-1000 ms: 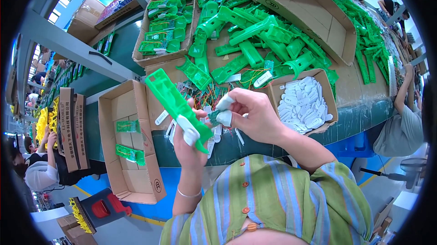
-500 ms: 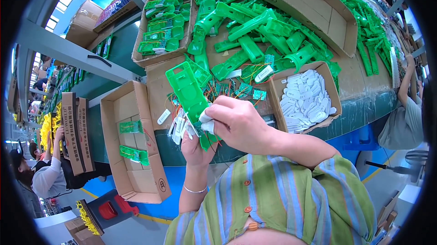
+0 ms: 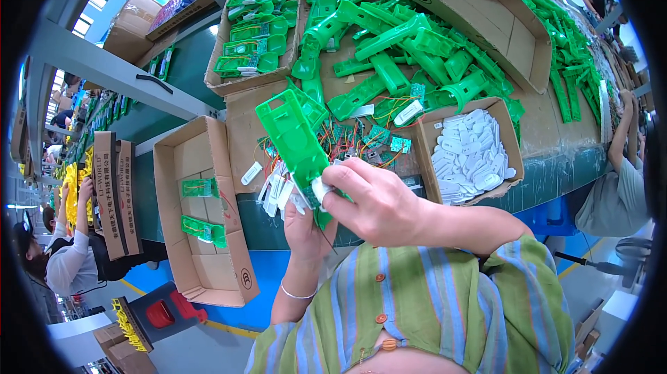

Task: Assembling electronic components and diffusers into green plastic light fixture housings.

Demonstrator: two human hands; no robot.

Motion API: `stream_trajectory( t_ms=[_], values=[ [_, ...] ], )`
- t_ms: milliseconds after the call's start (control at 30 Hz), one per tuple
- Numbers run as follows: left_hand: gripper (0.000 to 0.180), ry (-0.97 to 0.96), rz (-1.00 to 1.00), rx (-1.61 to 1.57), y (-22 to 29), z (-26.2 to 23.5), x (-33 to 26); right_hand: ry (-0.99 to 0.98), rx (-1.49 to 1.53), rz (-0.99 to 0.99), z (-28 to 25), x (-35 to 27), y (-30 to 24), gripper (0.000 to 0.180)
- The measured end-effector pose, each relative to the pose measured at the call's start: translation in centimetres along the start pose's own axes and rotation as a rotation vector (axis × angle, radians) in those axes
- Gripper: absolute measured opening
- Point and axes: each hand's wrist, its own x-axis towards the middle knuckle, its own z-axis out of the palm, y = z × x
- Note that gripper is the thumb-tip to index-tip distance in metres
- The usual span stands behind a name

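Note:
A long green plastic housing, hollow side up, slants over the bench edge in front of me. My left hand is closed round its lower end from below. Curled over that same end is my right hand, its fingertips in white covers and pressed together at the housing's side. Whatever those fingertips pinch is hidden. Several white plastic pieces lie just left of the housing. Beyond my hands is a tangle of small green circuit boards with red, yellow and black wires.
A carton of white oval pieces stands right of my hands. At left, an open carton holds two green housings with wires. Farther back are a carton of wired housings, a heap of green housings and a tilted empty carton.
The view has shifted slightly. My right hand has turned a little at the housing's lower end, its fingers more curled. Both hands keep their places at the housing.

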Motion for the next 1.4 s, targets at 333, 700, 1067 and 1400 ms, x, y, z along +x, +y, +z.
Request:
stream_trajectory(
  t_ms=[333, 700, 1067, 1400],
  values=[
    [0.044, -0.028, 0.068, 0.409, -0.2, 0.6, 0.9, 0.039, -0.043, -0.022, 0.9, -1.6, 1.5, 0.017],
    [0.028, -0.064, 0.025, 0.431, 2.8, 5.2, 2.0, -0.452, 0.73, 0.484, 0.1, -3.8, 3.2, 0.046],
    [0.063, -0.188, -0.023, 0.98, 5.9, 1.0, 4.2, -0.36, -0.377, 0.169, -3.7, -2.3, 5.9, 0.016],
    [0.044, -0.073, 0.045, 0.792, 2.1, 4.1, 1.7, 0.183, 0.457, 0.397, -1.2, -0.8, 0.1, 0.026]
  ],
)
